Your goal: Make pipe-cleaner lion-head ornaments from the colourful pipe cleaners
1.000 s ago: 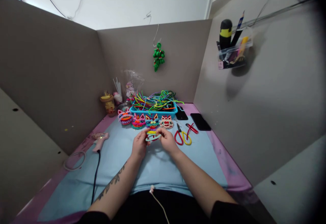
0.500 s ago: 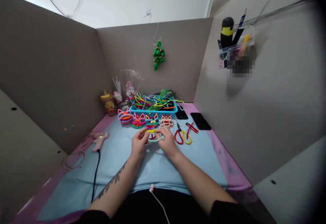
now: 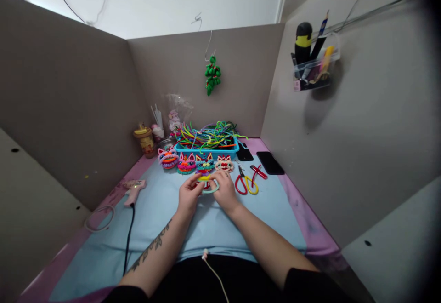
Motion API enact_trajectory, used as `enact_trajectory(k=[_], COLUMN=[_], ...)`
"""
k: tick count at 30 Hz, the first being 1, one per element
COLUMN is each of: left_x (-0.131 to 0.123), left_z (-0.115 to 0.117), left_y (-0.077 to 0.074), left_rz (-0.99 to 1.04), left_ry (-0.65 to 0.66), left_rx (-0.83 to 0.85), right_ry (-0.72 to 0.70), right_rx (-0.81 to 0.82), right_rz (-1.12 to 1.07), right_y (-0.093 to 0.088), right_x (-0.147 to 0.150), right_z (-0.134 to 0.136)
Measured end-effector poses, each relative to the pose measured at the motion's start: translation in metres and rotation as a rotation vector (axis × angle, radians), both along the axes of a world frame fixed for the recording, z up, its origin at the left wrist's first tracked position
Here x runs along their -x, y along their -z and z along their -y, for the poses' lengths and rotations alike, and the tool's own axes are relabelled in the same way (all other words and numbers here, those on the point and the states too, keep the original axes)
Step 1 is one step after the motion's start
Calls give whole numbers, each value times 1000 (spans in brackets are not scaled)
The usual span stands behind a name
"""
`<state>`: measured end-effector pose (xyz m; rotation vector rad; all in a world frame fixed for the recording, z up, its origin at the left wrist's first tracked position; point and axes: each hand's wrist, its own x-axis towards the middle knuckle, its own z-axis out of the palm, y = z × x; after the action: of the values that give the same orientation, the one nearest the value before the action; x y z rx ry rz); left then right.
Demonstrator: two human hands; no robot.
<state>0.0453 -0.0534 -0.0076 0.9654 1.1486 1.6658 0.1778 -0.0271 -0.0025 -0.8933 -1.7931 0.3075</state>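
My left hand (image 3: 189, 193) and my right hand (image 3: 225, 192) meet over the middle of the blue cloth, fingers pinched on one small pipe-cleaner piece (image 3: 209, 191). Pale green curves along its lower edge, with yellow on top and some red inside; my fingers cover its sides. Just beyond stand several fuzzy pipe-cleaner animal heads (image 3: 186, 164) with pointed ears, in a row. Scissors (image 3: 246, 184) with one red and one yellow handle lie right of my right hand, beside a red-handled cutter (image 3: 259, 172) with a red strip across it.
A blue tray (image 3: 206, 152) piled with pipe cleaners (image 3: 210, 135) stands at the back. Two black phones lie right of it, the nearer phone (image 3: 270, 162) by the wall. A pink glue gun (image 3: 134, 192) with a black cord sits left. Grey panels (image 3: 206, 73) enclose three sides.
The view has shifted slightly. My fingers have moved a little on the pipe-cleaner piece, and its pale green curve sits a bit differently between them. Both hands keep their grip.
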Motion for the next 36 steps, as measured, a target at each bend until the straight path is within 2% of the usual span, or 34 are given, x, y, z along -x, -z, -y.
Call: enact_trajectory(k=[12,15,21,25,30,36], left_x=[1,3,1,-5,-8,-4], left_z=[1,0,1,4,7,5], left_y=[-3,-1,-1,-2,-3,1], left_rz=[-43,-22,-65,-169,-212,-235], left_ry=[-104,-113,-125,-83,6,39], left_rx=[-8,-23,-52,-75,-81,-51], right_ry=[52,33,51,-84,-84,-68], right_rx=[-31,60,400,616,651,601], right_rz=[-56,-115,-364,-533,-683,-634], right_y=[0,0,11,17,14,6], right_x=[2,4,14,17,18,11], right_z=[2,5,-1,-7,-7,-7])
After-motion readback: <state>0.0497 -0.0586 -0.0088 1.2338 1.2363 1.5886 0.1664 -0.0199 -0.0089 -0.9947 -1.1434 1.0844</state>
